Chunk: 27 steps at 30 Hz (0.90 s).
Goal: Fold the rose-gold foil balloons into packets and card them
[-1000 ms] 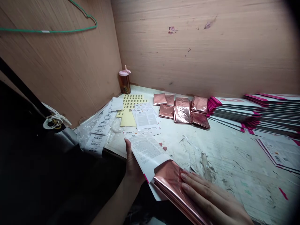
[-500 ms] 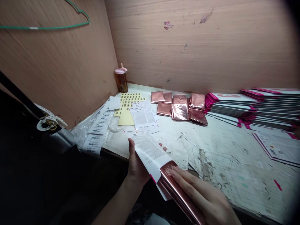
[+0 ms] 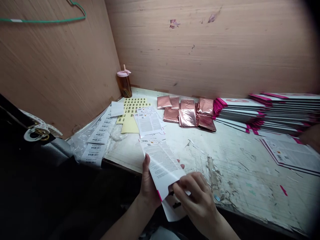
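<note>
My left hand is closed around a white printed cardboard sleeve, thumb along the near edge, fingertips showing at the far side. The sleeve is tilted, its open end toward me, with a white flap hanging below. At that mouth is my right hand, fingers curled and pinched against the edge; their tips are partly hidden inside. No foil shows at the opening. Beyond the hands, several rose-gold foil packets lie grouped on the worn white table.
Stacks of pink-edged sleeves stand right, with loose sleeves nearer. Someone's blurred hand or arm shows at the right edge. Left are yellow label sheets, barcode strips and a lidded cup. Wooden panels border the table.
The foil packet that stuck out of the sleeve under my right hand is no longer visible. My right hand has moved up to the sleeve's mouth and its fingers have curled. The view has shifted right.
</note>
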Each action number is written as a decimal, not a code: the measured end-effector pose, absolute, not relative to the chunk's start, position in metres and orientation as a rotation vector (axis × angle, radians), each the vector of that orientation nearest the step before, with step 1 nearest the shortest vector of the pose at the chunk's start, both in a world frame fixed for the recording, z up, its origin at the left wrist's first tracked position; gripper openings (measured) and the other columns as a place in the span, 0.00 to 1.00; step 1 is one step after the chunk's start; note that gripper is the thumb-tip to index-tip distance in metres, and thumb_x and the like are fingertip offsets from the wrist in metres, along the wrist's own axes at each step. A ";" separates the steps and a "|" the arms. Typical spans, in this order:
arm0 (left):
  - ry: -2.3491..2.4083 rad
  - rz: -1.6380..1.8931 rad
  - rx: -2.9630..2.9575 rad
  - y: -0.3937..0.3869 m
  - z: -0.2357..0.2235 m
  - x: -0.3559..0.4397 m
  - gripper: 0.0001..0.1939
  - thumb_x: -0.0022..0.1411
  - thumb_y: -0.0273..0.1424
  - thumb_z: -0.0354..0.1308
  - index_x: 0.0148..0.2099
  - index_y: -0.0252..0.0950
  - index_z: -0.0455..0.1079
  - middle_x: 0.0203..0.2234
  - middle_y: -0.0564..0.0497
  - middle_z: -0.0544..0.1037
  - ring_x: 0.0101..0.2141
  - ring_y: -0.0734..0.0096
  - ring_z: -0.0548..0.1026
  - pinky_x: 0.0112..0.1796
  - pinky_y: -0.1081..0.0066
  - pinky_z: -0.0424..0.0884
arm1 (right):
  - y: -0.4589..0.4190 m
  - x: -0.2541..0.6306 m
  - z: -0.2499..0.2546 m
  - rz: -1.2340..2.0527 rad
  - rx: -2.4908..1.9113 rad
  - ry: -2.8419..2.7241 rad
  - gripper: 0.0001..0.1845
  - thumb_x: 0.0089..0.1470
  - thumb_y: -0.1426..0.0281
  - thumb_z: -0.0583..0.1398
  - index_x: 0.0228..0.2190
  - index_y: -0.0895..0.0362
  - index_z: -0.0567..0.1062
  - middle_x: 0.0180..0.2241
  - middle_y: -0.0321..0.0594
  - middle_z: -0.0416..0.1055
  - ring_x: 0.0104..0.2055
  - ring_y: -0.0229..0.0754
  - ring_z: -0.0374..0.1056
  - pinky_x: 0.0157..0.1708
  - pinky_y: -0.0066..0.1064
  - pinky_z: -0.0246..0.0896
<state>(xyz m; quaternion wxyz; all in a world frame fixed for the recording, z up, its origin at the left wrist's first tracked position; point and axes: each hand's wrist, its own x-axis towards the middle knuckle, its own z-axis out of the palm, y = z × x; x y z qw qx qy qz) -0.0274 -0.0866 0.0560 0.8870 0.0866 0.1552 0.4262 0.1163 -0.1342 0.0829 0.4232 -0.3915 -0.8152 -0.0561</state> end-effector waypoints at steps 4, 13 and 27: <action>0.298 0.880 0.224 -0.094 0.046 -0.026 0.39 0.59 0.53 0.53 0.62 0.28 0.64 0.51 0.35 0.75 0.57 0.37 0.68 0.57 0.45 0.61 | -0.120 0.117 0.064 0.012 -1.251 -1.913 0.12 0.52 0.83 0.53 0.33 0.55 0.62 0.32 0.40 0.62 0.33 0.41 0.59 0.29 0.30 0.59; 0.806 0.973 1.737 -0.045 0.034 -0.051 0.29 0.64 0.35 0.59 0.66 0.49 0.60 0.65 0.53 0.61 0.69 0.56 0.44 0.65 0.50 0.34 | -0.103 0.141 0.028 -0.205 -1.193 -2.513 0.07 0.56 0.78 0.55 0.29 0.55 0.66 0.30 0.42 0.67 0.32 0.45 0.59 0.29 0.35 0.56; 0.691 0.434 2.470 -0.024 -0.005 -0.038 0.26 0.67 0.40 0.53 0.66 0.51 0.60 0.69 0.49 0.50 0.69 0.49 0.40 0.63 0.45 0.30 | -0.151 0.122 0.001 0.229 -1.475 -1.728 0.08 0.61 0.78 0.55 0.36 0.53 0.71 0.32 0.38 0.71 0.36 0.43 0.67 0.36 0.35 0.66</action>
